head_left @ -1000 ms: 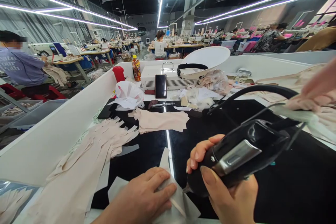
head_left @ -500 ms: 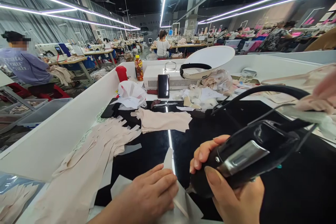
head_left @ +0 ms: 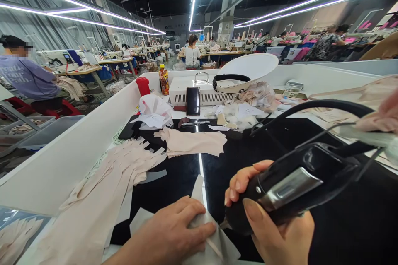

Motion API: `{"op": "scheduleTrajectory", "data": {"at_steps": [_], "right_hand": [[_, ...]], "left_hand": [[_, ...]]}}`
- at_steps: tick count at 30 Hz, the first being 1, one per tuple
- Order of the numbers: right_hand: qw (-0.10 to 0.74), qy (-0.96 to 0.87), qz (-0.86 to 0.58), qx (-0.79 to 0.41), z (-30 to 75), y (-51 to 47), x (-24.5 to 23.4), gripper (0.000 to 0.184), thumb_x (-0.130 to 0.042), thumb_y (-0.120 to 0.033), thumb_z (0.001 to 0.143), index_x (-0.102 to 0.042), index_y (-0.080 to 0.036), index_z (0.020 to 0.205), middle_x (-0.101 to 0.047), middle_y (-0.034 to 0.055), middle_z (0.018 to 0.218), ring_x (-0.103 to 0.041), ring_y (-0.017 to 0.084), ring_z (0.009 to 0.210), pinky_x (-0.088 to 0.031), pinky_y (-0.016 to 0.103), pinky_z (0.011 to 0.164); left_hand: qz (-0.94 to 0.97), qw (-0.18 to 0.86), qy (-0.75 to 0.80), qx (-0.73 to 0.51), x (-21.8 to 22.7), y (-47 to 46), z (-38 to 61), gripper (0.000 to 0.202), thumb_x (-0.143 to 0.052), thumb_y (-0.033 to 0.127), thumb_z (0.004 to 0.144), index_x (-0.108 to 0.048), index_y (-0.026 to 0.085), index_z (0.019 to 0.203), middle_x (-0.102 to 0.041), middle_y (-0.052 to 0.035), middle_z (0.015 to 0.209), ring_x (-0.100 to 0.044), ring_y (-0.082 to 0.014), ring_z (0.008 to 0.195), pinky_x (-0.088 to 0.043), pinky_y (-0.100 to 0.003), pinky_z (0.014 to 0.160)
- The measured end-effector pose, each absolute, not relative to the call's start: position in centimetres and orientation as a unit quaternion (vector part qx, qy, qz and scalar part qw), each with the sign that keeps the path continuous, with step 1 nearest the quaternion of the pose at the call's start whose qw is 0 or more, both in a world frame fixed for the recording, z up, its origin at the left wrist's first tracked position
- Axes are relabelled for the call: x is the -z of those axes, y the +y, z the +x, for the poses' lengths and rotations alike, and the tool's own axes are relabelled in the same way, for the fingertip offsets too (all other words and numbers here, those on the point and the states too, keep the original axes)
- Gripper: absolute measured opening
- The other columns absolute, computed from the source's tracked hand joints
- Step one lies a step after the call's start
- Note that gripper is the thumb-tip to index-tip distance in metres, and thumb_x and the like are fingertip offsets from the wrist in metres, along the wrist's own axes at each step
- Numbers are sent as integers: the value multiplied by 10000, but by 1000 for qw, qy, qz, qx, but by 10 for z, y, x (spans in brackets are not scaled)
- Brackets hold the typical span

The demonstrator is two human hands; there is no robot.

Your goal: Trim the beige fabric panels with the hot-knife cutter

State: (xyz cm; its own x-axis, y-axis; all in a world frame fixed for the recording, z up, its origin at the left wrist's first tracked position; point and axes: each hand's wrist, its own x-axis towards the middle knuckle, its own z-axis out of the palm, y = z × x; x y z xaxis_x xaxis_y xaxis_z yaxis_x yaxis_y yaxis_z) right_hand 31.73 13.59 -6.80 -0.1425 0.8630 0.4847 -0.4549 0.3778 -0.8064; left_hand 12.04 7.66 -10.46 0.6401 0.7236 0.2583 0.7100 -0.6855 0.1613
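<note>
My right hand [head_left: 273, 232] is wrapped round a black hand-held tool [head_left: 295, 186] with a metal plate and a thick black cable [head_left: 311, 107]; its tip sits low by a pale strip at the near edge. My left hand [head_left: 168, 234] lies flat, fingers together, pressing a white paper piece [head_left: 214, 240] on the black table top [head_left: 248, 153]. To the left is a heap of beige cut fabric pieces [head_left: 102, 190]. Another beige piece [head_left: 192, 141] lies further back in the middle.
White walls [head_left: 62, 161] fence the table. At the back stand a white box [head_left: 186, 91] with a phone [head_left: 193, 101] leaning on it, a bottle [head_left: 163, 79], a red cup [head_left: 143, 86], a white lamp shade [head_left: 251, 66] and loose scraps. Other people sit at sewing tables beyond.
Barely anything has moved. My left hand's fingers have slid slightly right over the paper; the tool and my right hand stay in place.
</note>
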Motion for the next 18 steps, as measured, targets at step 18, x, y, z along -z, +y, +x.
{"op": "scheduleTrajectory", "data": {"at_steps": [18], "right_hand": [[644,-526,-207,-516,310,140,69,313,-754,-236,940,-571,-299,1186,-658,-3,883,-658,174,726,-618,320,626]], "left_hand": [[895,28,409,-177,106,69,130,322,-647,253,1002,-591,223,1317,-616,-102,1179,-638,-227,1060,-597,-313,908]]}}
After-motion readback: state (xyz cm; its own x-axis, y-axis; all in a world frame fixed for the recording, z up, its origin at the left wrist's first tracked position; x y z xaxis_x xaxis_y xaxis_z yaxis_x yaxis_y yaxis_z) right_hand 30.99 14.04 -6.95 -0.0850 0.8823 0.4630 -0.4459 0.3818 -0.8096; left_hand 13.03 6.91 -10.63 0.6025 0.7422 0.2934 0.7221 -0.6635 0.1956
